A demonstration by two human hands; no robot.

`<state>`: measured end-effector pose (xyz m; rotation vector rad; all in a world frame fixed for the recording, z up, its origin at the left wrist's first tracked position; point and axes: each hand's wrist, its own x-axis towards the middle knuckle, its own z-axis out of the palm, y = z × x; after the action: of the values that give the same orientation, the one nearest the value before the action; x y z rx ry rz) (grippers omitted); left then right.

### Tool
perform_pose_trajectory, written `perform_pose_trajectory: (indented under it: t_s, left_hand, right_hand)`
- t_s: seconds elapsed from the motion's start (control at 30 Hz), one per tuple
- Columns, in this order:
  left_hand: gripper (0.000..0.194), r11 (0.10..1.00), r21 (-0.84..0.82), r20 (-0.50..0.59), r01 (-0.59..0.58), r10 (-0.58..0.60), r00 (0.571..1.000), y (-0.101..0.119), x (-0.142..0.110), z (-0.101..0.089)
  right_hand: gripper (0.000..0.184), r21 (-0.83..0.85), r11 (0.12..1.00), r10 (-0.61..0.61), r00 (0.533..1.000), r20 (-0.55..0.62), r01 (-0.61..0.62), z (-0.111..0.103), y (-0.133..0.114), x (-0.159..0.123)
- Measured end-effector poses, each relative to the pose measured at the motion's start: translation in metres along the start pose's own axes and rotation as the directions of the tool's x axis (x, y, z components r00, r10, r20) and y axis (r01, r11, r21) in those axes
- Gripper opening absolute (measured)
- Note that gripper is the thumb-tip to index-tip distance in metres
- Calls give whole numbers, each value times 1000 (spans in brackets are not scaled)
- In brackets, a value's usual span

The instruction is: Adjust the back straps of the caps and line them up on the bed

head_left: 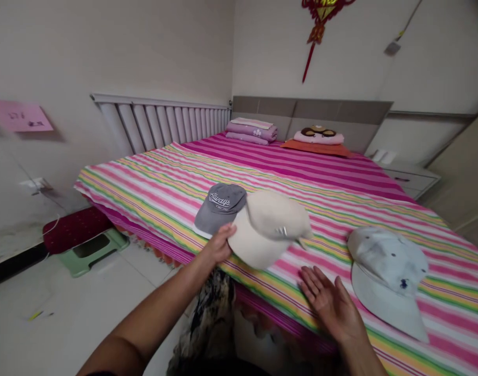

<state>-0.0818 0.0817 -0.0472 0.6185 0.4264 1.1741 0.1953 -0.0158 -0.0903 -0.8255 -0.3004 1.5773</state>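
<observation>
Beige cap — partly hiding grey cap

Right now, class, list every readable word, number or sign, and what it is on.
"Always": grey cap; smaller line beneath, unreadable.
Beige cap: small mark, unreadable.
White cap: dark emblem, too small to make out.
Pink paper: handwriting, too blurred to read.

The slate-grey cap has white lettering; the cream cap bears a small silvery mark; the pale blue-grey cap shows a navy emblem. The bed cover carries stripes of pink, white, yellow and green; the sheet has stripes in lighter and darker magenta. The hanging ornament is red and gold, the plastic stool pale green, the paper note pink.
</observation>
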Motion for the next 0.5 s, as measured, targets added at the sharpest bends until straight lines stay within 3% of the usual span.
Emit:
perform_pose_trajectory:
  t_s: [0.1, 0.17, 0.23, 0.33, 0.5]
  left_hand:
    - [14, 989, -15, -19, -148, 148, 989, 56, 30, 21]
    - [18, 979, -49, -129, -196, 189, 974, 85, 42, 24]
    - [21, 979, -49, -284, -199, 177, 942, 102, 47, 15]
    - [22, 992, -5, -497, -127, 108, 861, 107, 43, -18]
    - [23, 997, 54, -660, -48, 72, 748, 92, 29, -68]
  right_hand:
    - [41, -20, 1000, 14, 1000, -27, -15, -13, 8, -1]
    - [40, -17, 1000, 14, 999, -48, -14, -17, 11, 0]
    - [39, -4, 1000, 15, 998, -62, -15, -19, 13, 1]
    - [39, 6, 1000, 9, 998, -59, -9, -19, 14, 2]
    - [33, 25, 999, 27, 999, -27, -26, -19, 13, 2]
